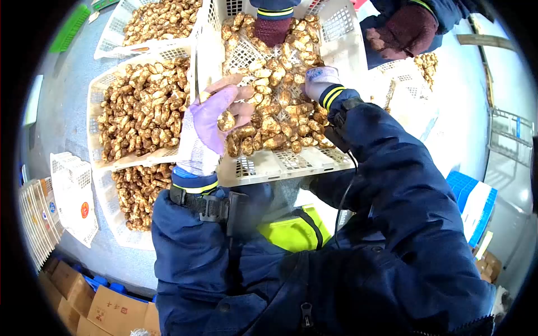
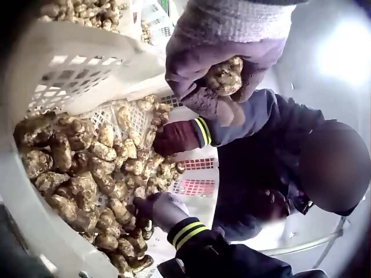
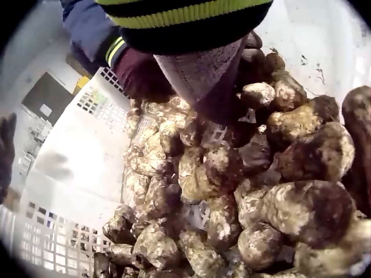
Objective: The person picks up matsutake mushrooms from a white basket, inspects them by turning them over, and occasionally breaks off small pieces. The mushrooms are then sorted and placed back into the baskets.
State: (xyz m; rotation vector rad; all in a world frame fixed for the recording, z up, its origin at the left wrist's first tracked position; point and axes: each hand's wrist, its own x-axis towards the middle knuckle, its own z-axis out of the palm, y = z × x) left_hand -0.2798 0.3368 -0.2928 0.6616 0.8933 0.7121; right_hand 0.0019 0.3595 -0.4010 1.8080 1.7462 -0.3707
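A shallow white crate [image 1: 263, 173] holds a layer of knobbly brown-and-cream mushrooms [image 1: 272, 124]. Above its left side is my left hand [image 1: 210, 120] in a purple and white glove. Its fingers curl round one mushroom [image 2: 225, 76], which shows against the palm in the left wrist view. My right hand [image 1: 320, 78], gloved in pale purple, reaches down among the mushrooms on the crate's right side. In the left wrist view this hand [image 2: 165, 209] has its fingertips right at the pile; the right wrist view hides them behind the cuff.
Another person's maroon-gloved hand [image 1: 273, 31] reaches into the crate from the far side. A second maroon glove [image 1: 406, 31] is at upper right. Mushroom-filled white crates [image 1: 95, 120] stand at left. Cardboard boxes [image 1: 117, 311] lie at lower left, and a blue-and-white box [image 1: 471, 204] stands at right.
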